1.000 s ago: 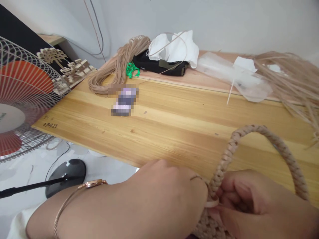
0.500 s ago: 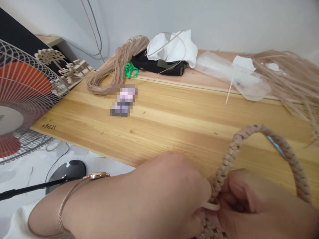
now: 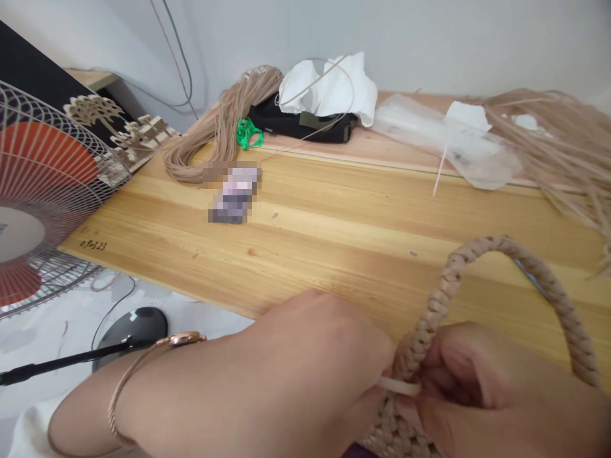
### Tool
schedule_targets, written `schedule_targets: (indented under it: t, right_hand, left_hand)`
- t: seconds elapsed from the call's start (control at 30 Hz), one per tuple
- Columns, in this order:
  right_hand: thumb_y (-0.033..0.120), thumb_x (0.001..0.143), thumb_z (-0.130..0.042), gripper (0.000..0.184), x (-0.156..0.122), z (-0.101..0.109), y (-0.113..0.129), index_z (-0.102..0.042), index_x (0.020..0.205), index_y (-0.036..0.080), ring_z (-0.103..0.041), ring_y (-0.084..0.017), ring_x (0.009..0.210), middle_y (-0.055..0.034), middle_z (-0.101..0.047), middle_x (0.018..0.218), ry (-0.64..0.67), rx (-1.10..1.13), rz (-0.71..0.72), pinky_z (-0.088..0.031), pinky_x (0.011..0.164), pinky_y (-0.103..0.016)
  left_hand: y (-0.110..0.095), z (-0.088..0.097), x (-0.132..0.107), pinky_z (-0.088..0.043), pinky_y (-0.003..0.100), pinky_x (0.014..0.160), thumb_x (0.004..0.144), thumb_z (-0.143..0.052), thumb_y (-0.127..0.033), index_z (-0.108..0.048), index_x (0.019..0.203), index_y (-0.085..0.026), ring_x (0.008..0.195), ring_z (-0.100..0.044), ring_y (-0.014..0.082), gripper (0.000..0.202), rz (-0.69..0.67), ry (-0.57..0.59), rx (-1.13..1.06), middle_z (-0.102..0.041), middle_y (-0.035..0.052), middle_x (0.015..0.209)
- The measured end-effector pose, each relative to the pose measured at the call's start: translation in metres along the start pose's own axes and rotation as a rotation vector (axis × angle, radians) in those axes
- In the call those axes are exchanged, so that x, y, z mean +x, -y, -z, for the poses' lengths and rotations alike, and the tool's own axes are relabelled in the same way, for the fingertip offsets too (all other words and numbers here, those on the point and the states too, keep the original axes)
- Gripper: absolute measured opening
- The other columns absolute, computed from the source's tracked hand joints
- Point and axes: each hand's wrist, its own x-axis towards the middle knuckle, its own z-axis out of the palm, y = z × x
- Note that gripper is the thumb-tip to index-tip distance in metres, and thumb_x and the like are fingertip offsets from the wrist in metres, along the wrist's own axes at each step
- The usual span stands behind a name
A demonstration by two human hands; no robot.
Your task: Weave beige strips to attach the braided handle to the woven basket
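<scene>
Head view: far to the left of the fingers of the left hand (image 3: 315,356), a fan with orange blades (image 3: 28,232) is partly cut off, and nearer to them a round black base (image 3: 136,331) is seen below the counter (image 3: 324,222). A gold watch (image 3: 185,338) is worn on the left arm, behind those fingers. Beyond them to the left, a bundle of tan strands (image 3: 214,130), a pixelated oblong (image 3: 235,197), a green tangle (image 3: 248,133) and a black pouch (image 3: 291,122) topped with a white sheet (image 3: 356,86) are laid out. The left hand is seen from the back; its fingers are mostly hidden, but one end of a pale strip (image 3: 398,385) is pinched there. Just right of them, between both hands, the woven piece (image 3: 398,432) is held, with its braided handle (image 3: 451,273) arched above. The foot of the handle and the weave below are clamped by the curled fingers of the right hand (image 3: 510,394). Beyond these, a clear plastic bag (image 3: 491,162) and loose strands (image 3: 563,143) are spread.
</scene>
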Motion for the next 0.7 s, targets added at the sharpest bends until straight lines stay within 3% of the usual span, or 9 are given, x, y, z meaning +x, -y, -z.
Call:
schedule_targets:
  t: [0.13, 0.27, 0.33, 0.5, 0.7]
  right_hand:
    - [0.041, 0.060, -0.065, 0.020, -0.002, 0.001, 0.004, -0.055, 0.059, 0.024, -0.036, -0.008, 0.033, 0.0053, -0.046, 0.035, -0.013, -0.040, -0.038, -0.022, 0.033, -0.017]
    - [0.041, 0.062, -0.063, 0.021, -0.005, 0.001, 0.005, -0.053, 0.058, 0.022, -0.033, -0.007, 0.034, 0.0069, -0.042, 0.036, 0.004, 0.029, 0.052, -0.022, 0.034, -0.017]
    - [0.038, 0.061, -0.063, 0.020, -0.005, 0.000, 0.004, -0.054, 0.060, 0.021, -0.035, -0.007, 0.037, 0.0068, -0.044, 0.041, 0.016, 0.050, 0.068, -0.024, 0.036, -0.017]
    - [0.033, 0.063, -0.061, 0.016, -0.002, 0.001, 0.003, -0.053, 0.063, 0.019, -0.038, -0.007, 0.044, 0.0047, -0.047, 0.051, 0.009, 0.036, 0.068, -0.024, 0.039, -0.017]
    - [0.034, 0.066, -0.059, 0.016, -0.007, -0.001, 0.012, -0.052, 0.062, 0.021, -0.035, -0.007, 0.039, 0.0058, -0.044, 0.042, -0.009, 0.023, 0.029, -0.022, 0.038, -0.018]
  left_hand:
    - [0.006, -0.006, -0.001, -0.029, 0.016, 0.044, 0.082, -0.051, -0.018, -0.064, 0.065, -0.020, 0.050, -0.052, 0.0079, 0.021, -0.042, -0.141, -0.085, -0.062, -0.0034, 0.058]
    - [0.010, -0.011, -0.003, -0.026, 0.015, 0.041, 0.079, -0.053, -0.016, -0.056, 0.058, -0.018, 0.045, -0.046, 0.0047, 0.022, -0.063, -0.158, -0.150, -0.058, -0.0063, 0.053]
    - [0.009, -0.013, -0.004, -0.024, 0.014, 0.039, 0.078, -0.053, -0.014, -0.053, 0.055, -0.017, 0.041, -0.042, 0.0040, 0.023, -0.060, -0.173, -0.133, -0.055, -0.0065, 0.050]
    - [0.004, -0.019, -0.006, -0.022, 0.017, 0.036, 0.076, -0.058, -0.018, -0.053, 0.055, -0.018, 0.041, -0.043, 0.0071, 0.022, 0.018, -0.344, 0.002, -0.055, -0.0039, 0.049]
    - [0.009, -0.020, -0.006, -0.025, 0.017, 0.037, 0.078, -0.057, -0.019, -0.055, 0.056, -0.019, 0.040, -0.044, 0.0060, 0.022, -0.040, -0.297, -0.034, -0.056, -0.0056, 0.050]
